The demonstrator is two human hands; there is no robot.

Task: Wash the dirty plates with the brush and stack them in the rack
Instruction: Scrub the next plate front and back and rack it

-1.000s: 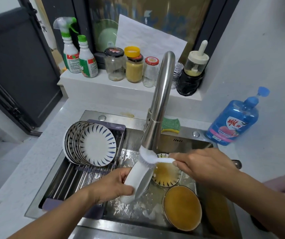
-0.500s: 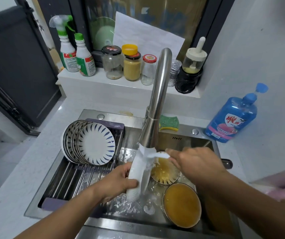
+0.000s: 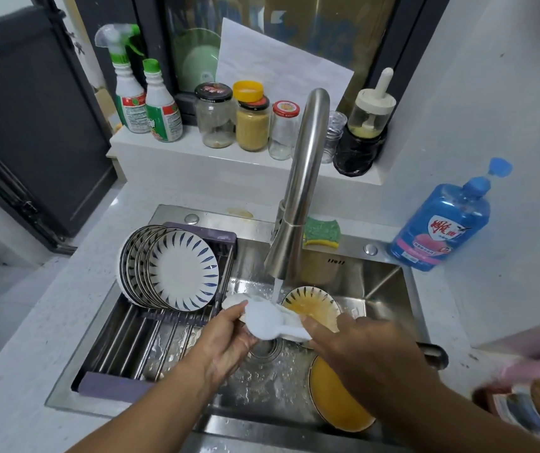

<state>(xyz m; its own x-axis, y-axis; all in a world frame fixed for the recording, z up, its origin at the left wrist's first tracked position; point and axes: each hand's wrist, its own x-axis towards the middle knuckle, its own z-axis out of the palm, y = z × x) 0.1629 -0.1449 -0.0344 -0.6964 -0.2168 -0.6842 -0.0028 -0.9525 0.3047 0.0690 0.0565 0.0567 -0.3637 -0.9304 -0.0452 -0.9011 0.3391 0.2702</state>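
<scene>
Presently, left hand [image 3: 226, 338]: we log its fingers curled round the edge of the held plate [image 3: 262, 318], thumb on top.
Right hand [image 3: 360, 348]: fingers closed on the white brush [image 3: 294, 333]; we find the grip blurred.
Held plate: directly under the faucet [image 3: 298, 204], pale underside up, in the water stream [image 3: 277, 289].
Brush: just right of the faucet's spout, touching the held plate.
Dirty plates: we count two with orange residue, one [image 3: 314, 305] just beyond the spout to the right, one [image 3: 337, 400] nearer us, right of the faucet.
Rack [image 3: 151, 338]: left of the faucet, across the sink [image 3: 376, 289].
Clean plates [image 3: 182, 276]: a row upright in the rack, blue-patterned.
Sponge [image 3: 322, 230]: green and yellow, beside the faucet's base.
Soap bottle [image 3: 441, 223]: blue, well right of the faucet.
</scene>
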